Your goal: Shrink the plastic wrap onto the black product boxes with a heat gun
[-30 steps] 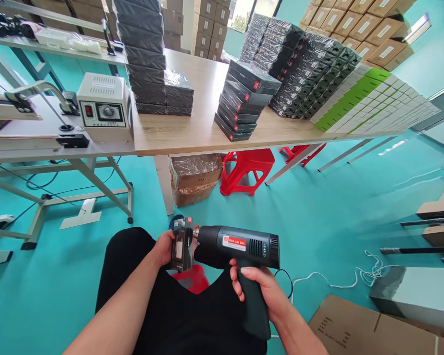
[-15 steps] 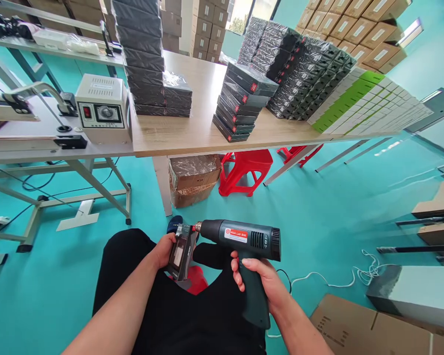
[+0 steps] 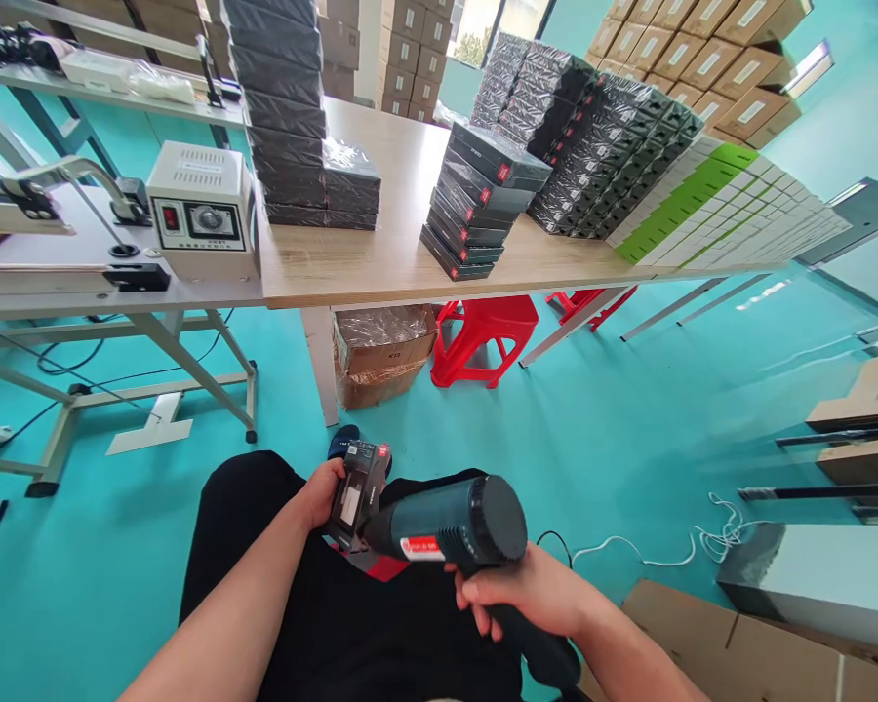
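My left hand (image 3: pixel 323 495) is closed on a small dark box (image 3: pixel 355 492) with a red mark at its top corner, held upright above my lap. My right hand (image 3: pixel 516 590) grips the handle of a dark green heat gun (image 3: pixel 439 522) with a red and white label. The gun's nozzle points left at the lower part of the box; whether they touch I cannot tell. A stack of similar dark boxes (image 3: pixel 487 185) stands near the table's front edge.
Ahead is a wooden table (image 3: pixel 402 278) with a tall stack of wrapped boxes (image 3: pixel 285 127). A sealing machine with a control unit (image 3: pixel 203 219) stands left. Underneath are a carton (image 3: pixel 384 361) and a red stool (image 3: pixel 487 336). A flattened carton (image 3: pixel 702 643) lies right.
The heat gun has swung: its rear has dropped and tilted toward me, and its nozzle has moved from the box's top down to its lower part. My left hand keeps its hold.
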Motion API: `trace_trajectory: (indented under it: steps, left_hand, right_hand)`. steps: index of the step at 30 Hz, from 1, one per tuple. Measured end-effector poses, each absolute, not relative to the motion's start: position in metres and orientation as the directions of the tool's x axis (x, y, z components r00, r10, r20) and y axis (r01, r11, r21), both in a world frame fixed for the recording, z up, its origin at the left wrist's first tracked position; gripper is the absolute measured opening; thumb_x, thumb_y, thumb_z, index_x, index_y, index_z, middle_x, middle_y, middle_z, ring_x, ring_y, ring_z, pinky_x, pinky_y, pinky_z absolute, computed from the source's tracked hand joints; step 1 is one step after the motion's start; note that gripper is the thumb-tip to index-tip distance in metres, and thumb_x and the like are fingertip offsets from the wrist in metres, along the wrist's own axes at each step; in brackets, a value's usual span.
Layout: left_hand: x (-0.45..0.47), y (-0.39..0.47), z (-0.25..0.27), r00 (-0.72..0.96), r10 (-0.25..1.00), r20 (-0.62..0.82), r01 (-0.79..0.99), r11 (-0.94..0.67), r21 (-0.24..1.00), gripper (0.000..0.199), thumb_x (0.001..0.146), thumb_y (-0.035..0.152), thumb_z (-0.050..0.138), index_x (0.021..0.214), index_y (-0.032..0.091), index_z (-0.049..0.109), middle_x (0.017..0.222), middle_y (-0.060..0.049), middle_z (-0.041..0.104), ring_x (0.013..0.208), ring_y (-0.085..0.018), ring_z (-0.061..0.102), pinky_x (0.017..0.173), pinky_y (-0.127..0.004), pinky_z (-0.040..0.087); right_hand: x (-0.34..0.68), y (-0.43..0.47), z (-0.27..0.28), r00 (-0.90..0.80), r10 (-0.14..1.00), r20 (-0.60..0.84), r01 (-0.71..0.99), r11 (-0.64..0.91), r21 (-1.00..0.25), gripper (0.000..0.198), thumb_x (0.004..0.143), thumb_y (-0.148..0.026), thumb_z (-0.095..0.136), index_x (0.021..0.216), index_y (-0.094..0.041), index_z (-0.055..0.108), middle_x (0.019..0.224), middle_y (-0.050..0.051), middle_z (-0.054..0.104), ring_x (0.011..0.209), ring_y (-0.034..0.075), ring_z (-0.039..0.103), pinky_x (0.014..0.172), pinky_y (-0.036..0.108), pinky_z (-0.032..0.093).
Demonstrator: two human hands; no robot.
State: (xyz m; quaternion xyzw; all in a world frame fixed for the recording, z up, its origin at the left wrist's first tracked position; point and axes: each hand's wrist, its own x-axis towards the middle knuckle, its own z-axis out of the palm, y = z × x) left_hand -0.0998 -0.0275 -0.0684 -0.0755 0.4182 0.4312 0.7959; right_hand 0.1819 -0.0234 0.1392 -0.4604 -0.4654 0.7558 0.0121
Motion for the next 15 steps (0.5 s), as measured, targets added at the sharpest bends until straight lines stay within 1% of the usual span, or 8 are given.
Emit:
trace_trajectory:
  steps: [3,5,6,8,10,11,13,15]
  left_hand:
    - [-0.099,-0.026,-0.072,0.234,0.604,-0.762,-0.738,0.62,0.265,0.018,0.05,0.018,0.053,0.067,0.018,0.057,0.06,-0.012,0.064,0.055,-0.03,0.063,0.054,-0.043,0.052]
    - [-0.1,-0.027,-0.073,0.237,0.593,-0.769,-0.726,0.634,0.265,0.017,0.05,0.018,0.053,0.067,0.019,0.055,0.059,-0.011,0.063,0.053,-0.03,0.063,0.053,-0.044,0.052]
    - [-0.1,-0.027,-0.073,0.243,0.595,-0.766,-0.723,0.637,0.267,0.016,0.051,0.019,0.052,0.066,0.019,0.055,0.059,-0.011,0.063,0.053,-0.03,0.062,0.053,-0.044,0.052]
    - [-0.101,-0.028,-0.073,0.203,0.632,-0.748,-0.724,0.611,0.32,0.015,0.051,0.017,0.052,0.066,0.019,0.055,0.058,-0.009,0.062,0.052,-0.029,0.061,0.051,-0.042,0.051]
    - [-0.102,-0.028,-0.072,0.064,0.702,-0.709,-0.727,0.52,0.449,0.019,0.049,0.013,0.052,0.067,0.018,0.056,0.056,-0.006,0.06,0.051,-0.025,0.06,0.049,-0.037,0.049]
    - [-0.102,-0.028,-0.072,-0.015,0.731,-0.682,-0.726,0.462,0.51,0.022,0.048,0.01,0.051,0.068,0.017,0.056,0.056,-0.003,0.059,0.05,-0.023,0.059,0.048,-0.034,0.048]
    - [-0.102,-0.027,-0.072,-0.16,0.77,-0.617,-0.713,0.343,0.612,0.031,0.046,0.005,0.051,0.073,0.017,0.058,0.059,0.001,0.059,0.052,-0.018,0.058,0.049,-0.028,0.047]
    - [-0.103,-0.025,-0.072,-0.248,0.8,-0.547,-0.679,0.259,0.687,0.039,0.045,0.001,0.053,0.079,0.018,0.061,0.066,0.003,0.062,0.059,-0.016,0.06,0.055,-0.025,0.047]
  right_hand:
    - [0.172,-0.016,0.139,-0.523,0.619,-0.586,0.213,-0.572,-0.793,0.025,0.075,-0.027,0.063,0.097,-0.016,0.068,0.079,0.004,0.067,0.059,0.015,0.059,0.055,0.029,0.048]
    - [0.167,-0.012,0.139,-0.508,0.667,-0.546,0.153,-0.554,-0.818,0.027,0.077,-0.029,0.063,0.101,-0.016,0.066,0.081,0.005,0.066,0.062,0.015,0.06,0.056,0.029,0.049]
    - [0.167,-0.012,0.138,-0.527,0.649,-0.549,0.184,-0.544,-0.819,0.027,0.076,-0.029,0.063,0.1,-0.016,0.067,0.079,0.005,0.067,0.06,0.015,0.059,0.056,0.029,0.048]
    - [0.172,-0.016,0.138,-0.601,0.537,-0.592,0.324,-0.514,-0.794,0.021,0.074,-0.027,0.065,0.092,-0.015,0.07,0.07,0.004,0.066,0.055,0.015,0.058,0.053,0.028,0.046]
    - [0.181,-0.022,0.136,-0.652,0.414,-0.635,0.439,-0.477,-0.761,0.014,0.072,-0.025,0.066,0.08,-0.015,0.071,0.062,0.003,0.064,0.052,0.014,0.056,0.053,0.028,0.045]
    - [0.186,-0.024,0.136,-0.658,0.388,-0.645,0.454,-0.478,-0.751,0.013,0.072,-0.024,0.066,0.079,-0.015,0.071,0.061,0.002,0.064,0.052,0.014,0.056,0.053,0.028,0.045]
    - [0.195,-0.026,0.135,-0.624,0.435,-0.649,0.398,-0.538,-0.743,0.019,0.072,-0.027,0.066,0.087,-0.015,0.071,0.068,0.003,0.065,0.054,0.014,0.058,0.053,0.027,0.046]
    - [0.2,-0.022,0.136,-0.545,0.537,-0.644,0.281,-0.606,-0.744,0.028,0.074,-0.03,0.065,0.098,-0.015,0.068,0.077,0.005,0.066,0.058,0.015,0.059,0.054,0.028,0.047]
